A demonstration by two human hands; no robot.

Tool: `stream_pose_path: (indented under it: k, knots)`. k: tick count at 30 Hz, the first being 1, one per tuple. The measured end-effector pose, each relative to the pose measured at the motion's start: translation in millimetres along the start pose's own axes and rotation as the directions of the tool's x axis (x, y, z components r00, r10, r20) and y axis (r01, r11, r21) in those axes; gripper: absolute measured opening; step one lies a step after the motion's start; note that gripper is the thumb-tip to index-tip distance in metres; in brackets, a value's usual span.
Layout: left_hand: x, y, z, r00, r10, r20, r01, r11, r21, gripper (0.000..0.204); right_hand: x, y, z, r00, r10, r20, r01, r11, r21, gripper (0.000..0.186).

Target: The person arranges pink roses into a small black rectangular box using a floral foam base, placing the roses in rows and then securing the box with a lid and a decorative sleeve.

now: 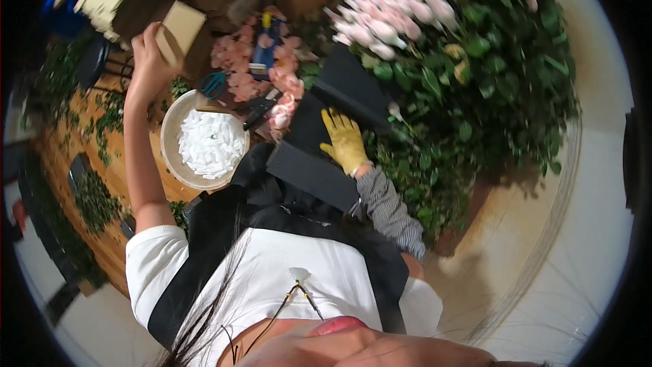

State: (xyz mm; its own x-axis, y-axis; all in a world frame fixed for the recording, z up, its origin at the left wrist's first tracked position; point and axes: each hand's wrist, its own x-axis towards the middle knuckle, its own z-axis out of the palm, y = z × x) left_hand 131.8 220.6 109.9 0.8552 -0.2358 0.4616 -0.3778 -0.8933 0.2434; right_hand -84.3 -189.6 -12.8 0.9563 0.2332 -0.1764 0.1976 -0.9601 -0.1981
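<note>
My bare left hand point(151, 58) is raised at the upper left, its fingers closed on the edge of a cream cardboard piece point(182, 30). Beside it are stacks of similar cream cardboard point(119, 0). My right hand point(345, 141), in a yellow glove, lies with fingers spread on a black ribbed board point(314, 122) in front of me. Just past that board, long-stemmed pink roses point(407, 10) are heaped, their heads pointing away and their green leaves point(468, 102) spreading to the right.
A round bowl point(165, 139) of small white tubes stands on the wooden table point(119, 177). Near it lie teal-handled scissors point(212, 85), a black-handled tool point(261, 109), and loose pink petals point(238, 61). Cut leaves point(95, 200) litter the table's left side.
</note>
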Motion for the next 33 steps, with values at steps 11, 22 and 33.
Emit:
stream_pose_path:
  k: [11, 22, 33]
  knots:
    - [-116.5, 180.9, 210.1, 0.387, 0.345, 0.855, 0.654, 0.551, -0.519, 0.034, -1.8, 19.9, 35.4, 0.996, -0.071, -0.059, 0.073, 0.997, 0.019, 0.039]
    - [-140.3, 168.9, 238.3, 0.802, 0.390, 0.453, -0.129, 0.853, -0.506, 0.036, 18.0, -4.8, -2.9, 0.997, 0.057, 0.058, -0.062, 0.994, 0.091, 0.065]
    - [-125.7, 189.2, 230.0, 0.225, 0.604, 0.765, -0.021, 0.787, -0.616, 0.040, -24.2, 39.7, -3.9, 0.998, -0.039, -0.040, 0.049, 0.256, 0.965, 0.039]
